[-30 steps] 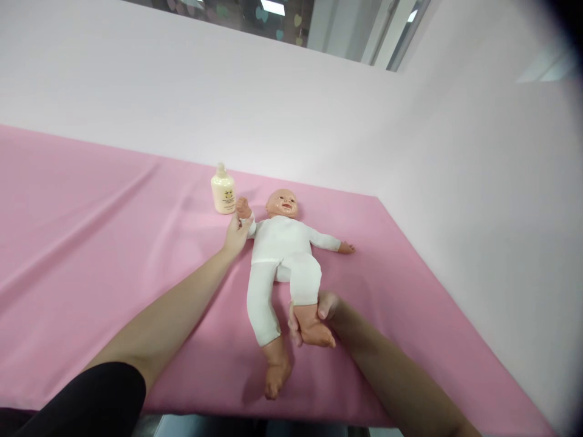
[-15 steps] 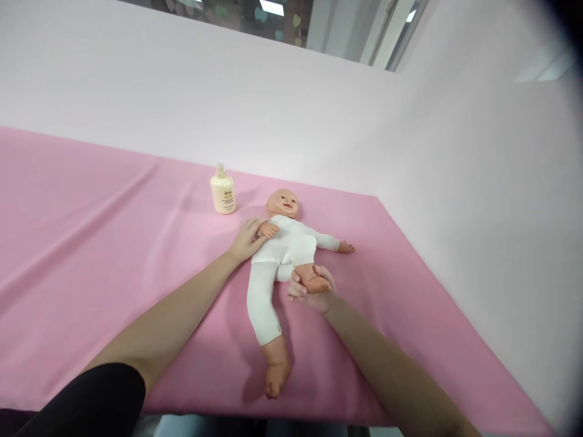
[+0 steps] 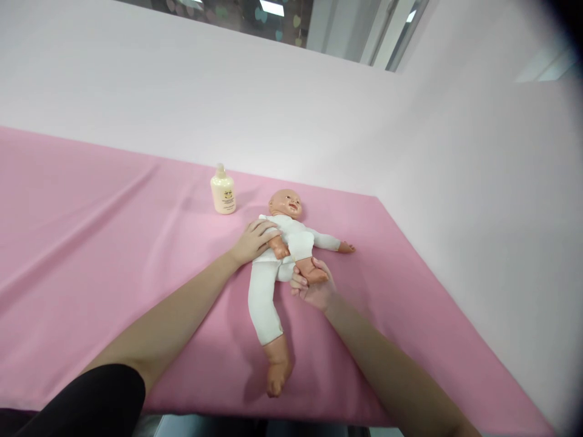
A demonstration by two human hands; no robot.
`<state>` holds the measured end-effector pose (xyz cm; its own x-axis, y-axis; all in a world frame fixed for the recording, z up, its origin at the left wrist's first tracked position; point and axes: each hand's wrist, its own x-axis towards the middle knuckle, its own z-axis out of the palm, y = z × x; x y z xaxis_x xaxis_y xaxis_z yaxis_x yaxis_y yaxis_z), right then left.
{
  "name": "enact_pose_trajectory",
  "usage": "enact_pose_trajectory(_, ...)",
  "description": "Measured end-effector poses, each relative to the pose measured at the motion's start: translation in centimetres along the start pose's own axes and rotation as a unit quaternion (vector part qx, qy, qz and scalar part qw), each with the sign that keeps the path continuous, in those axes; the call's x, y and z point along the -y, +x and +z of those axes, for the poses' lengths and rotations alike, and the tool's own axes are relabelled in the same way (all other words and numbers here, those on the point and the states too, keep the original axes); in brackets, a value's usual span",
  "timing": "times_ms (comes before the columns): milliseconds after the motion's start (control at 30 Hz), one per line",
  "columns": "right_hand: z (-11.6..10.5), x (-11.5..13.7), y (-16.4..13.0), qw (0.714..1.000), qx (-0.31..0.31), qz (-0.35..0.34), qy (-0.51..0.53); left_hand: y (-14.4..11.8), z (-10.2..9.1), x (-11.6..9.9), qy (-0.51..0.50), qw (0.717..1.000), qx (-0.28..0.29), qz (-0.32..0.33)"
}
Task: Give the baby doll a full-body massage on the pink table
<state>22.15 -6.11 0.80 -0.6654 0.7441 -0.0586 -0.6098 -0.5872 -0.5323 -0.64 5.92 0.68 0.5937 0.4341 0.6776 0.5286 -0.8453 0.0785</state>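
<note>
A baby doll [image 3: 264, 303] in a white fabric body lies on its back, its head toward the wall. My left hand [image 3: 255, 240] wraps over the doll's bent arm, whose small hand [image 3: 279, 247] rests across the belly. With my right hand [image 3: 319, 290] I hold the doll's raised foot [image 3: 311, 271] from below, that leg bent up toward the trunk. The other leg stretches down toward me, and the doll's far arm [image 3: 327, 241] lies out to the right. My left fingertips show over the white sleeve; part of my right fingers is hidden behind the foot.
A cream pump-type bottle [image 3: 223, 194] with dark print stands left of the doll's head. Pink cloth [image 3: 113, 243] covers the table, with creases on the left. White walls [image 3: 273, 103] rise behind and to the right.
My left hand has shifted slightly right, bringing the doll's hand farther down across the belly. The raised foot has moved a little up toward the trunk. The doll's head has shifted slightly right.
</note>
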Motion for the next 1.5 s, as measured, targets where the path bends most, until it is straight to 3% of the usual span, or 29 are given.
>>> enact_pose_trajectory(567,-0.40,0.11,0.12,0.999,-0.027,0.019,-0.010,-0.02,-0.29,-0.22,0.066,0.993,-0.041,0.083)
enact_pose_trajectory(1100,-0.17,0.19,0.07,0.998,-0.044,0.022,-0.036,-0.21,-0.18,-0.08,0.021,1.000,0.005,0.023)
enact_pose_trajectory(1500,-0.19,0.13,0.05,0.997,-0.033,0.026,-0.068,-0.10,-0.38,-0.20,0.021,0.999,-0.002,0.030)
